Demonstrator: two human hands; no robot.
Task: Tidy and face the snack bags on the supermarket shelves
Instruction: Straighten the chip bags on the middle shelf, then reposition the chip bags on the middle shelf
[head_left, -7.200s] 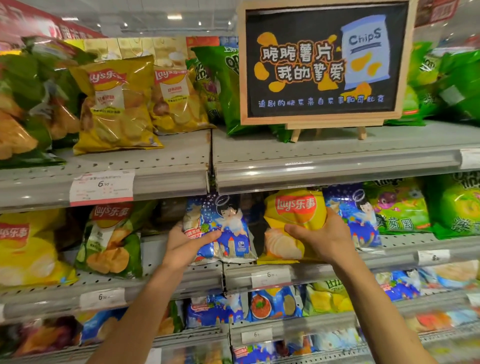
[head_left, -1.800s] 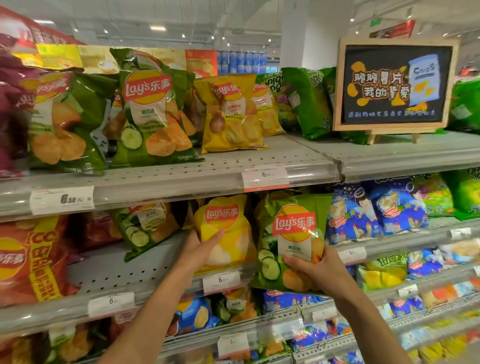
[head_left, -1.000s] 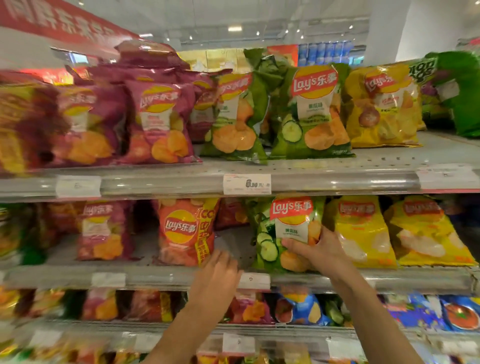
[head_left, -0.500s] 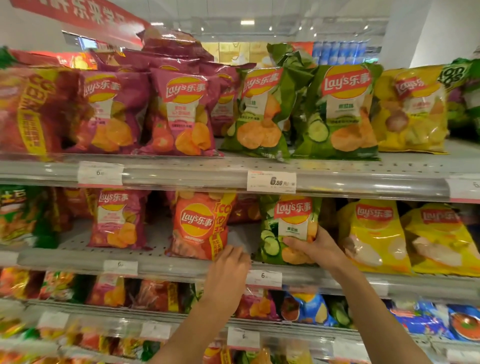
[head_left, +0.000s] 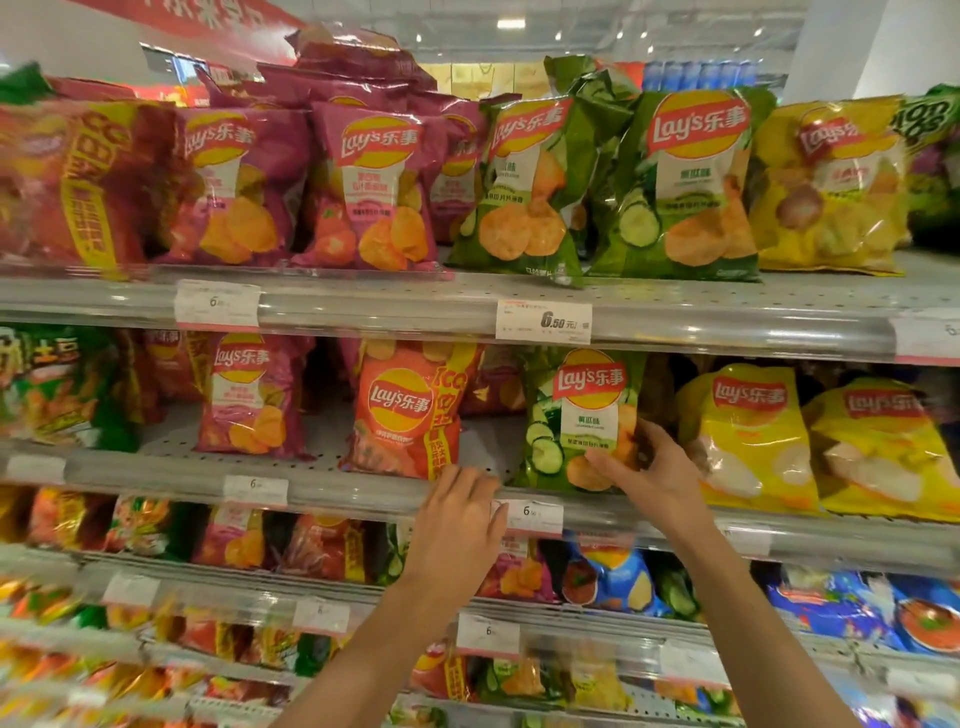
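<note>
The person's right hand (head_left: 655, 470) is gripping the lower right corner of a green, glossy cucumber-flavour crisp bag (head_left: 582, 415), which is standing upright on the grey perforated metal middle shelf (head_left: 363, 488), between an orange-red crisp bag (head_left: 408, 410) and a yellow crisp bag (head_left: 748, 431). The left hand (head_left: 460, 525) is hanging relaxed, fingers reaching over the shelf's front edge beside a white price tag (head_left: 535, 517), holding nothing.
</note>
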